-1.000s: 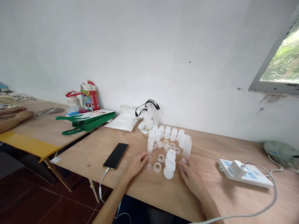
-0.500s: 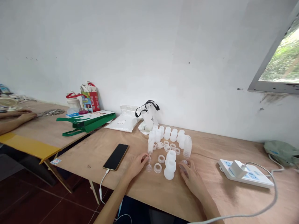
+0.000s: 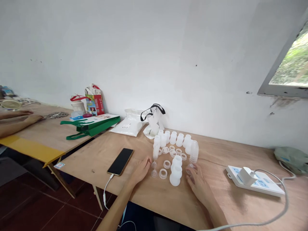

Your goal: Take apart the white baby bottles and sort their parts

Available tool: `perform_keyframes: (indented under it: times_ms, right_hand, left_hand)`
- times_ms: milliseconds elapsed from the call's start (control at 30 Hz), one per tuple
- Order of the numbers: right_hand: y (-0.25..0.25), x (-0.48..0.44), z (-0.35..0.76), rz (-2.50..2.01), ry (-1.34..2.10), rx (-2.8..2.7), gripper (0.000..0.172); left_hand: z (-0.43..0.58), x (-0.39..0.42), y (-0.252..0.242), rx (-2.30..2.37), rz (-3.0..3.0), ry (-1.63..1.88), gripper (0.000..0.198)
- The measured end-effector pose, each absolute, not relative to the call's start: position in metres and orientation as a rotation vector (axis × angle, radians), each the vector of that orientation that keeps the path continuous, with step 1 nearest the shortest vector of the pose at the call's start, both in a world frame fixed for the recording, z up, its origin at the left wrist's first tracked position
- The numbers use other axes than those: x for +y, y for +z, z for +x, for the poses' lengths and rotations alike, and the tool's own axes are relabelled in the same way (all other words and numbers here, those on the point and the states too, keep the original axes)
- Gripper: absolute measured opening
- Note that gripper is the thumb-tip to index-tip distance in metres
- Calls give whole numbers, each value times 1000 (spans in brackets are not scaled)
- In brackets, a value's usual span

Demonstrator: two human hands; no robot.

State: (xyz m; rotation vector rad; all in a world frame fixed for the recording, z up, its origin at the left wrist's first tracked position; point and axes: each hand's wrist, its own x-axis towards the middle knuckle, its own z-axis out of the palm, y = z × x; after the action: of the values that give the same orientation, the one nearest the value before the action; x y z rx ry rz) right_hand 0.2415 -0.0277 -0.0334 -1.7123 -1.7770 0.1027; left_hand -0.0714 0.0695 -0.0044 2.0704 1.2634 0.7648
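My left hand (image 3: 141,169) rests on the table with its fingers closed, beside small clear nipple-shaped pieces (image 3: 154,173); nothing can be made out in it. My right hand (image 3: 196,178) has its fingers round a clear domed piece (image 3: 190,170), low over the table. Between the hands stand white translucent bottles (image 3: 175,178) in a short row, with two flat clear rings (image 3: 163,174) to their left. Behind them, more white bottles (image 3: 180,140) form an arc around several loose rings (image 3: 178,151). A clear domed stack (image 3: 194,151) stands at the arc's right end.
A black phone (image 3: 120,161) with a cable lies left. A power strip (image 3: 255,181) with a plug and cable is right. White bags (image 3: 128,123) lean near the wall, a green bag (image 3: 96,125) bridges the tables. Another person's hands (image 3: 33,118) rest far left.
The view has shifted slightly, moving the scene a little to the right. My left hand has drawn slightly back from the small clear pieces. My right hand keeps its hold.
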Motion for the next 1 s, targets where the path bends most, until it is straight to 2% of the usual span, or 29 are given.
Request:
perform_keyframes:
  times_ms: [167,367,533,733,1000]
  right_hand:
    - [-33,-27,242,-1689,151,-1790,26]
    - [-35,-27,243,-1711,163,-1790,26]
    - [-37,-27,243,-1724,174,-1783,27]
    - [-37,-27,244,-1726,172,-1790,26]
    - [-36,-26,243,-1726,162,-1780,28]
  left_hand:
    - [-73,63,7,1166,2049,718,23]
    - [-68,61,13,1001,2020,546,41]
    - [-67,60,11,943,2036,504,36]
    - [-58,54,12,1062,2115,513,45]
    - [-52,52,15,1039,2208,480,44]
